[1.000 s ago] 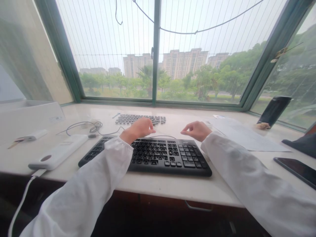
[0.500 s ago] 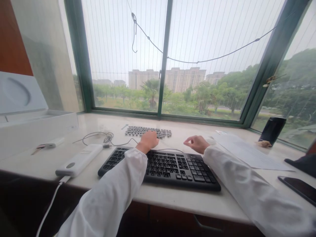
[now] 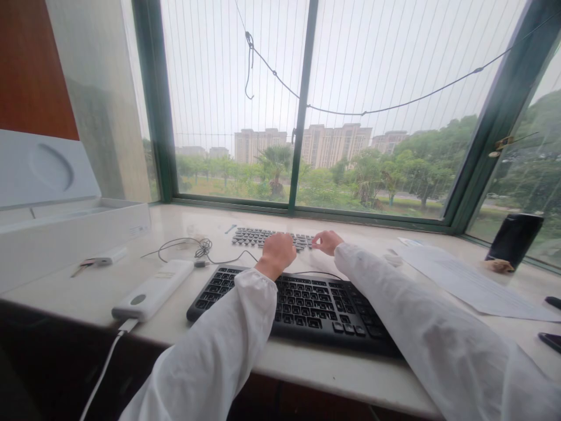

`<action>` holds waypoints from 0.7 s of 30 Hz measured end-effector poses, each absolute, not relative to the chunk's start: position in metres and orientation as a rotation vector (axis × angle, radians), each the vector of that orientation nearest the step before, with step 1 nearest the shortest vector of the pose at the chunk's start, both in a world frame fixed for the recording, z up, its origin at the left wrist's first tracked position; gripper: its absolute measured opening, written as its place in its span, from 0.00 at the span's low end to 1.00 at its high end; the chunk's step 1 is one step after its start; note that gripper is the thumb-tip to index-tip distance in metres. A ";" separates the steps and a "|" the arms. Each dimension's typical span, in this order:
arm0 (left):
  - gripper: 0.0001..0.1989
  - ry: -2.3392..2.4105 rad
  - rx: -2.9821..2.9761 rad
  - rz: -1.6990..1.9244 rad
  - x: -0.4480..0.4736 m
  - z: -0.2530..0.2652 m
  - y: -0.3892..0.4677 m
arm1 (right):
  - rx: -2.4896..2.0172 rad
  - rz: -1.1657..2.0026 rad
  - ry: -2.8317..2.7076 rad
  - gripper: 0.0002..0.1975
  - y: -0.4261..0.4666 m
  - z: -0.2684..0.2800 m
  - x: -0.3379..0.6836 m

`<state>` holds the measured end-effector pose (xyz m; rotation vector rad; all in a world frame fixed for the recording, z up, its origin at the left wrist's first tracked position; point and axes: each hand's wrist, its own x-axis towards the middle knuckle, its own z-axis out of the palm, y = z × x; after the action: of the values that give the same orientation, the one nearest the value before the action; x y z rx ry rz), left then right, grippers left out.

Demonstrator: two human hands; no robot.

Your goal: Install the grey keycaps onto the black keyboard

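Several loose dark keycaps (image 3: 252, 236) lie in rows on the white sill behind a black keyboard (image 3: 307, 301). Most of the keyboard's left and middle keys are bare sockets; some caps sit at its lower right. My left hand (image 3: 277, 255) is closed over the gap between keyboard and keycap rows, its back toward me. Its fingertips are hidden, so what they hold does not show. My right hand (image 3: 328, 242) reaches to the right end of the rows, thumb and forefinger pinched at a keycap there. White sleeves cover both forearms, the right one crossing the keyboard's right part.
At the left are a white power bank (image 3: 153, 290) with a cable, a coiled black cord (image 3: 203, 248), a key with a white fob (image 3: 103, 257) and an open white box (image 3: 74, 240). Papers (image 3: 464, 275) and a dark upright object (image 3: 513, 242) stand right, before the window.
My right hand has moved left and away from me, from behind the keyboard's number pad to the keycap rows. My left hand stays near the same spot. The view has shifted slightly left.
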<state>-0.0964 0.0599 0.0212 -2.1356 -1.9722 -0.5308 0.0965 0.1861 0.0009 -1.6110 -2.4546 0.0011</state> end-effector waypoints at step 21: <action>0.15 -1.925 -2.114 -0.609 -0.094 0.024 0.055 | -1.745 0.051 -2.463 0.15 0.188 -0.004 0.083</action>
<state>-0.0940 0.0554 0.0243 -2.1140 -1.9251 -0.6087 0.0828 0.1880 -0.0043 -1.7445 -2.4631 0.0508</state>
